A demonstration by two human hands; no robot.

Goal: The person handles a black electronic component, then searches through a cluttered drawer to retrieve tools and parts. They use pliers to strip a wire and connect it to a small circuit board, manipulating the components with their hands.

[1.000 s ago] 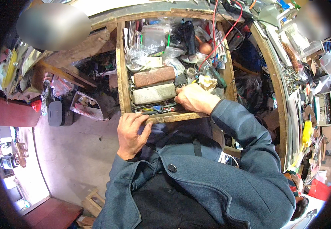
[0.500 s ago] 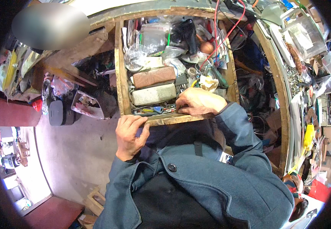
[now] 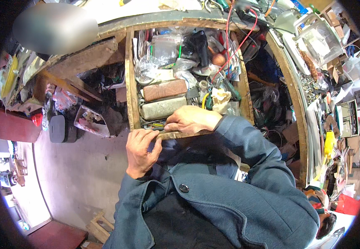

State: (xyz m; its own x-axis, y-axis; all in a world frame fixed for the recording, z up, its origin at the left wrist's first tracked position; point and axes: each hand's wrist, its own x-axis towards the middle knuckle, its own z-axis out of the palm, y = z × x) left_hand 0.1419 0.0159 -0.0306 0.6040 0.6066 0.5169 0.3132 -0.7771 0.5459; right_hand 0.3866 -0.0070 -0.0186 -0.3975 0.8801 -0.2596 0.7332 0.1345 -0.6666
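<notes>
An open wooden drawer crammed with odds and ends stands in front of me. My left hand is closed over the left end of its front board, fingers on top and thumb toward me. Reaching over the same board, my right hand has its fingers bent down among slim tools; its fingertips are closed, and what they hold is hidden. Beside the fingers shows a slim yellow-and-black tool. Behind it lie a grey oblong block and a reddish-brown one. Crumpled cream paper sits to the right.
Clear plastic bags and a black object fill the drawer's far part. A red cable hangs over its far right corner. A cluttered worktop runs along the right. Left of the drawer are an open bin and a dark case.
My right hand has moved left along the drawer front, closer to my left hand. My left hand keeps its grip on the board. The view has shifted slightly.
</notes>
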